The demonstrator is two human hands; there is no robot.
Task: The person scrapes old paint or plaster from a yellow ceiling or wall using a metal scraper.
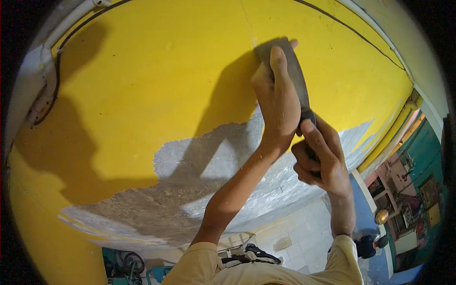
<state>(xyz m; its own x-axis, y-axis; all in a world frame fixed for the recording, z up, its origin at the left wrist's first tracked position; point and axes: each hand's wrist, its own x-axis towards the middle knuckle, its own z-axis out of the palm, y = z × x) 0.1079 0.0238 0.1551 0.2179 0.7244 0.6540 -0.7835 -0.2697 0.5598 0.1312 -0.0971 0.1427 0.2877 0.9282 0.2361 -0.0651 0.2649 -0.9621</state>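
Observation:
A tool with a broad, flat grey metal blade (297,76) and a dark handle (311,153) is held up against a yellow painted wall (171,78). Around the handle, at the lower right of the blade, my right hand (322,156) is closed. My left hand (278,85) lies along the blade with its thumb on the near face; a fingertip shows past the blade's upper edge. Below both hands the yellow paint gives way, along a ragged edge, to a bare grey surface (213,167). Whether the blade's far edge touches the wall is hidden.
A black cable (331,19) and a white pipe (370,23) run along the wall's upper edge. At lower right another person (367,246) is near a blue surface (359,199). Pale floor tiles (302,245) and a dark-and-white cloth bundle (253,255) lie below. My shadow falls left.

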